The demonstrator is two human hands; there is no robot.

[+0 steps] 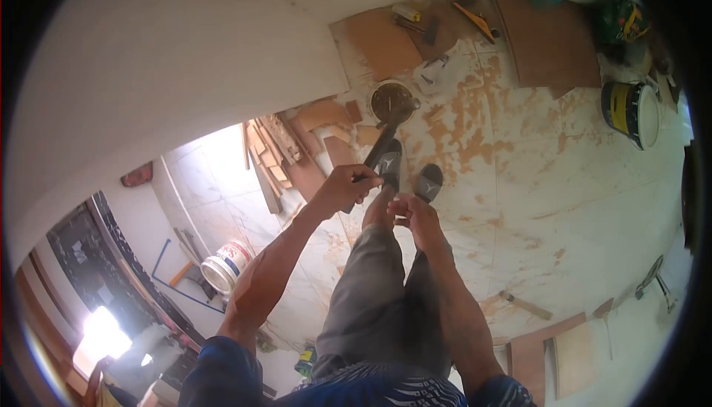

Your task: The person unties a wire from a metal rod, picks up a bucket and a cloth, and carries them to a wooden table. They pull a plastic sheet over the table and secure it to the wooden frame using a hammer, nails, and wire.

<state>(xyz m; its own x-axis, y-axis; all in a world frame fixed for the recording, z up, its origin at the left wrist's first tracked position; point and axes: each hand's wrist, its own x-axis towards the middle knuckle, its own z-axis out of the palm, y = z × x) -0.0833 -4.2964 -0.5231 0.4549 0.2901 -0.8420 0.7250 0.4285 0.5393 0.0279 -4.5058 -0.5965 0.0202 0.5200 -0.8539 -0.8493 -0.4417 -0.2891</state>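
Observation:
My left hand (344, 190) is closed around the dark handle of a hammer (384, 142). The hammer points forward and away from me, its head overlapping a round white-rimmed container (374, 115) on the floor in this view. Just to the right, in front of my legs, my right hand (417, 218) is held with curled fingers pressed together. Whatever those fingers pinch is too small to make out. Below both hands are my feet in dark sandals (429, 184), on a dusty tiled floor.
Wood offcuts (268, 153) lie ahead to the left, near a white paint bucket (225, 267). Brown boards (545, 40) cover the far floor, with a handsaw (475, 23) beside them. At right stands a black-and-yellow bucket (629, 114). Another hammer (525, 305) rests on the tiles.

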